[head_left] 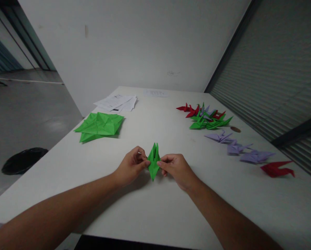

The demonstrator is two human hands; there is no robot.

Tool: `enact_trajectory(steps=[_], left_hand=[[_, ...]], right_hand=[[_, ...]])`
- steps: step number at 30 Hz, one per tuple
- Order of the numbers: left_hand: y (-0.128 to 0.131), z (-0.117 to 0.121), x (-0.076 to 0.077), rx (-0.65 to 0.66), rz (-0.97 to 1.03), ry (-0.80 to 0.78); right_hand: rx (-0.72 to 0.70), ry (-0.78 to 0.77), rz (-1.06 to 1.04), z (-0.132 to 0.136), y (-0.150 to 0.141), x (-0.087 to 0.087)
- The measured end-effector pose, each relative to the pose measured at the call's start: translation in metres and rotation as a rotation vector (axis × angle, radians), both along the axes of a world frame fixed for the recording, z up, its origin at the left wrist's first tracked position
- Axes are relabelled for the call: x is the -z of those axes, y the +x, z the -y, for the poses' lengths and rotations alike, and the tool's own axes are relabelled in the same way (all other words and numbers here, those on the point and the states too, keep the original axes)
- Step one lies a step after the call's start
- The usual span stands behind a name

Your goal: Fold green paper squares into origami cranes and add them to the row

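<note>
A partly folded green origami paper (153,166) is held upright just over the white table, a long diamond shape with two narrow points at its top and one at its bottom. My left hand (132,164) pinches its left edge between thumb and fingers. On the opposite edge, my right hand (176,168) grips it the same way, thumb in front. Off to the left lies a stack of creased green paper sheets (102,124). To the right sit finished paper cranes: a mixed pile (207,118), several lilac ones (257,156) and a red one (276,169).
Printed papers (116,102) lie at the table's back left, and another sheet (155,93) is by the wall. A brown round object (235,129) rests near the crane pile. A black-lined bin (24,160) stands on the floor at left. Window blinds (275,66) border the right side.
</note>
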State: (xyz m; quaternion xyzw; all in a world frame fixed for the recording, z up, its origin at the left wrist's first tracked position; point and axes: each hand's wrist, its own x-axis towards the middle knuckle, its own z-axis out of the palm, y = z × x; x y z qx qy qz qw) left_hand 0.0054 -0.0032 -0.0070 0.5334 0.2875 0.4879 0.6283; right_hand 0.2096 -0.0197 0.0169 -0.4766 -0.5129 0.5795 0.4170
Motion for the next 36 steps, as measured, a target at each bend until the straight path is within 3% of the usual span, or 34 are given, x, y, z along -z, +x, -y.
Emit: enact_trajectory(steps=[15,21,25,27,31,36], left_hand=[[0.0,0.001,-0.004,-0.017,-0.025,0.01],[-0.001,-0.001,0.0,-0.071,-0.128,0.059],[-0.004,-0.004,0.0,-0.172,-0.329,0.226],[-0.005,-0.004,-0.002,-0.197,-0.387,0.235],[-0.002,0.0,-0.007,-0.086,-0.36,0.13],[-0.001,0.003,-0.013,0.0,-0.301,0.146]], right_hand=[[0.022,0.025,0.029,0.0,0.001,0.002],[0.013,0.041,0.067,0.002,0.0,0.003],[0.033,0.217,0.176,0.005,-0.001,0.005],[0.05,0.356,0.243,0.006,-0.003,0.005],[-0.008,0.493,0.282,0.009,-0.006,0.004],[-0.063,0.555,0.209,0.01,-0.007,0.003]])
